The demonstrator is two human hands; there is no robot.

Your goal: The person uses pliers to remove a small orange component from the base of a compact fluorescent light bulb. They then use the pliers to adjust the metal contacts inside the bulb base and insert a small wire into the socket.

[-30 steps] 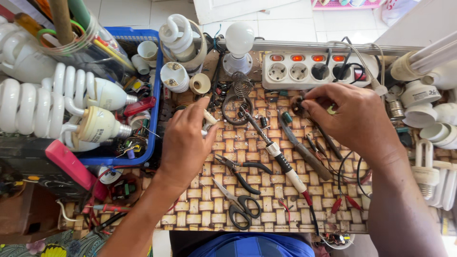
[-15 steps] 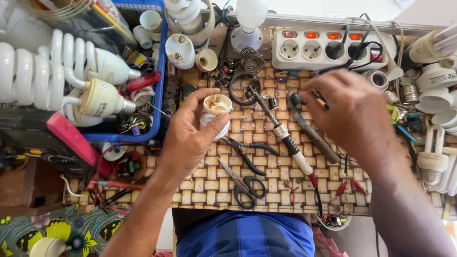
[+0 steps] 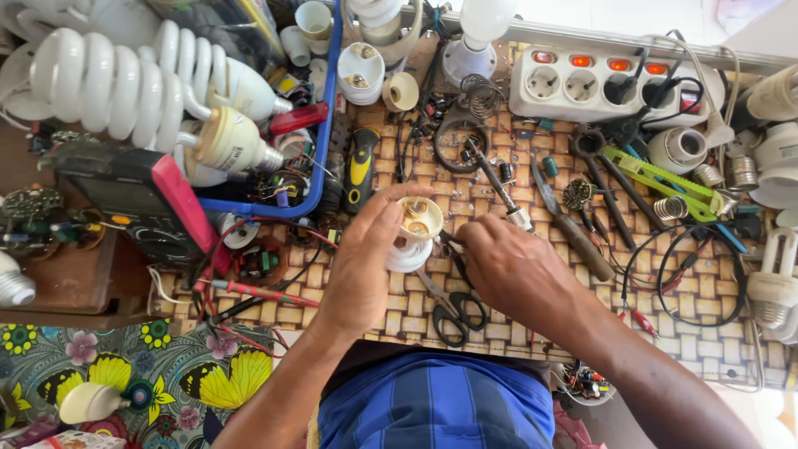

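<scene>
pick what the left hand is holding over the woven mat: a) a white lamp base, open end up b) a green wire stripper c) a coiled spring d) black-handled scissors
a: the left hand grips a white lamp base, its open end facing up.

Left grip (image 3: pixel 366 258) curled, right grip (image 3: pixel 511 270) closed

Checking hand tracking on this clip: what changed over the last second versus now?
The left hand picked up the white lamp base and now holds it open end up. The right hand left the tools near the power strip and came in beside the base. The scissors, the woven mat and the clutter kept their places.
</scene>
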